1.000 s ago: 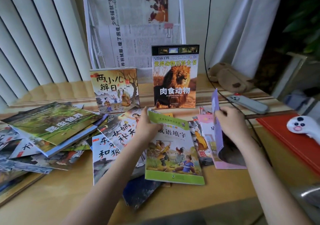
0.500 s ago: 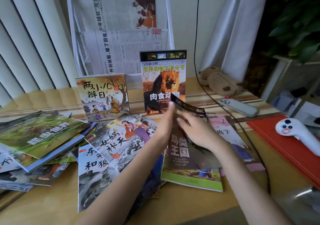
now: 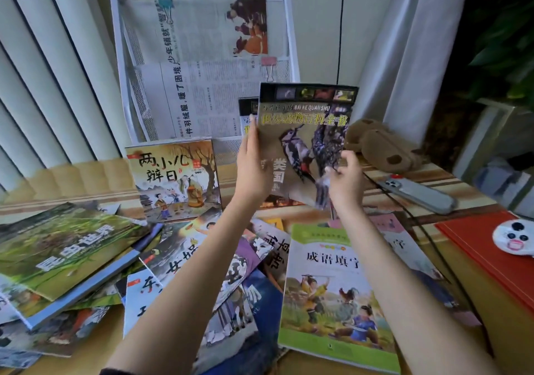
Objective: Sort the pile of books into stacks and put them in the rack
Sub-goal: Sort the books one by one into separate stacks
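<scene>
A dark bird book (image 3: 306, 126) with woodpeckers on its cover stands upright in front of the white wire rack (image 3: 291, 42). My left hand (image 3: 252, 169) grips its left edge and my right hand (image 3: 345, 176) holds its lower right corner. It covers most of the lion book (image 3: 247, 113) leaning behind it. A picture book with an old man (image 3: 173, 179) leans against the rack to the left. A green-bordered book (image 3: 335, 296) lies flat below my right arm. Several picture books (image 3: 72, 259) lie piled at the left and under my arms.
Newspapers (image 3: 202, 65) hang clipped in the rack. A brown plush toy (image 3: 381, 146), a phone (image 3: 419, 194) and a black cable (image 3: 342, 27) sit to the right. A red folder (image 3: 485, 247) with a white panda-faced gadget (image 3: 514, 237) lies at the far right. Blinds (image 3: 43, 85) stand at the left.
The dark bird book has gone up from above the pile and now stands upright in front of the lion book, held in both hands. The green-bordered book stays flat on the table.
</scene>
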Available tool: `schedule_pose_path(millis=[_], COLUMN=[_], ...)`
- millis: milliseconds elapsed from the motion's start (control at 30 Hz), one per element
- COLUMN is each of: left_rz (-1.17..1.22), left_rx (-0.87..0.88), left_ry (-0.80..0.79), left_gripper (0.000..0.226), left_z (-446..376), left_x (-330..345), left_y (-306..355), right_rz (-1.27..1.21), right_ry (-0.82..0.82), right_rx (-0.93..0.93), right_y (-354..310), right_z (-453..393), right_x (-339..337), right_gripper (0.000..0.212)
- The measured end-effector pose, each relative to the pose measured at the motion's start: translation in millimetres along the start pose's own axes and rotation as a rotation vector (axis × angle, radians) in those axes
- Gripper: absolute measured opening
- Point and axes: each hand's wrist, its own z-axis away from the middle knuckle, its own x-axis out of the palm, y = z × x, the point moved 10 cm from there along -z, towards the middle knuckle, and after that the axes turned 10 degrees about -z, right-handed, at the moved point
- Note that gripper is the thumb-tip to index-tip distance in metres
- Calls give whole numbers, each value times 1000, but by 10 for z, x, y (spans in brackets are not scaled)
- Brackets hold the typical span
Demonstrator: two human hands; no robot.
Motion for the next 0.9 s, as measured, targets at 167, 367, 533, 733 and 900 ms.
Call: schedule_pose_path(millis=[167, 367, 533, 733, 900], left_rz=[-202, -137, -126, -214, -478], left_rx=[-141, -263, -259, -107, -253], left_ry=[-59, -146, -77, 125, 63], left_gripper=[91, 93, 90, 72, 39], left_z=[300, 407, 429, 542, 941], left_x=[369, 560, 439, -138, -857], left_y=[-453, -802, -738, -299, -536], right_rz=[89, 137, 223, 186, 448], right_ry=[-130, -217, -96, -114, -934], right_rx=[-31, -4, -141, -428, -43], right_y=[436, 729, 531, -210, -93], right_z=[-63, -77, -20, 355, 1340], right_x=[515, 634, 535, 557, 1174], right_gripper=[51, 54, 60, 30, 69])
